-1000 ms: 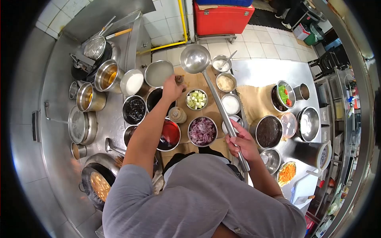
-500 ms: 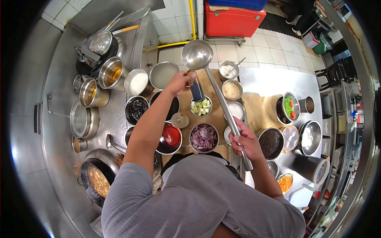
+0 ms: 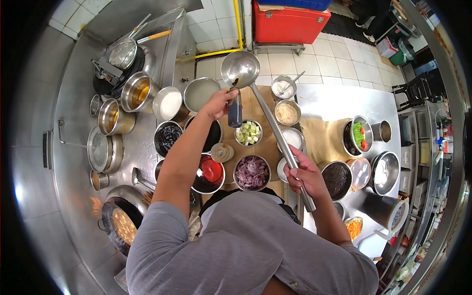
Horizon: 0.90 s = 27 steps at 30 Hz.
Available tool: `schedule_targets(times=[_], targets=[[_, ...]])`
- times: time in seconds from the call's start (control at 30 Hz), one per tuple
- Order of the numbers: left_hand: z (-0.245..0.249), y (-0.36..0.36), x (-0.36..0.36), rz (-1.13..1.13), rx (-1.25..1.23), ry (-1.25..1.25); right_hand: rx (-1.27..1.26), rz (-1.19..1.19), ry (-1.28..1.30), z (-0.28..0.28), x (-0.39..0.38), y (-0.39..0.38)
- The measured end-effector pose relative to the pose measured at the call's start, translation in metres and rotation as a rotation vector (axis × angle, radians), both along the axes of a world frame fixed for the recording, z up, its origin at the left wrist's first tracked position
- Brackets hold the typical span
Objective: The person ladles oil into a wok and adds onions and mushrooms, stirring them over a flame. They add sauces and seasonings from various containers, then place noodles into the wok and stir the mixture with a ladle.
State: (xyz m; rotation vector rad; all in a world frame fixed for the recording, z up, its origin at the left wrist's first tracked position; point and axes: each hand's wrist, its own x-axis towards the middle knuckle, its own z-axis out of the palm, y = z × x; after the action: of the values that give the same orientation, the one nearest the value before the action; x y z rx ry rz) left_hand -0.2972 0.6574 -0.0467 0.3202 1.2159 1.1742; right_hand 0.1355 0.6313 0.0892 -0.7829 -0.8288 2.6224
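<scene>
My right hand [image 3: 307, 176] is wrapped around the long steel handle of a ladle [image 3: 239, 66], whose bowl is held out at arm's length. Closed around the neck of a small glass bottle [image 3: 235, 113] of dark liquid, my left hand [image 3: 220, 103] is at the near rim of that bowl. A dark streak [image 3: 235, 81] shows at the bottle's mouth, against the bowl. Below the bottle in view are a bowl of pale green cubes [image 3: 248, 132] and a bowl of sliced purple onions [image 3: 252, 172]. A squat capped jar [image 3: 221, 153] stands left of them.
Pots of amber liquid [image 3: 139, 93] and white liquid [image 3: 167, 103] stand to the left. A wok with simmering food [image 3: 124, 225] sits at lower left. Bowls of vegetables [image 3: 361, 133] and a dark-filled pot [image 3: 337, 181] line the right table. A red cooler [image 3: 290, 24] is beyond.
The ladle bowl has shifted slightly left. My left hand has turned the bottle more upright in view and moved it a little left; the dark streak now shows at its mouth.
</scene>
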Motion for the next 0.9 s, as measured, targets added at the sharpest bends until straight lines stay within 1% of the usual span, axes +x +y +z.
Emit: schedule_targets(times=[0.27,0.47,0.67,0.73,0.77,0.83,0.87,0.9], targets=[[-0.001,0.0,-0.001,0.011,-0.021,0.006,-0.011,0.017,-0.024,-0.001,0.0,0.006],[-0.011,0.0,-0.008,0.024,-0.025,-0.027,0.001,0.021,-0.018,-0.005,-0.002,0.007],[-0.008,-0.002,-0.009,0.022,-0.045,-0.015,-0.004,0.021,-0.019,-0.004,-0.006,0.009],[-0.016,-0.005,-0.009,0.079,0.084,0.327,-0.016,0.014,-0.006,-0.004,-0.007,0.01],[-0.019,-0.008,-0.012,0.083,0.083,0.327,-0.03,0.002,0.006,-0.005,-0.008,0.01],[-0.008,-0.019,-0.011,0.025,0.276,0.849,-0.034,0.001,0.006,-0.005,-0.008,0.01],[0.0,-0.028,-0.008,0.03,0.273,0.85,-0.039,0.001,0.008,-0.005,-0.008,0.01],[0.015,-0.037,-0.002,-0.07,0.231,1.032,-0.039,0.009,0.009,-0.005,-0.009,0.01]])
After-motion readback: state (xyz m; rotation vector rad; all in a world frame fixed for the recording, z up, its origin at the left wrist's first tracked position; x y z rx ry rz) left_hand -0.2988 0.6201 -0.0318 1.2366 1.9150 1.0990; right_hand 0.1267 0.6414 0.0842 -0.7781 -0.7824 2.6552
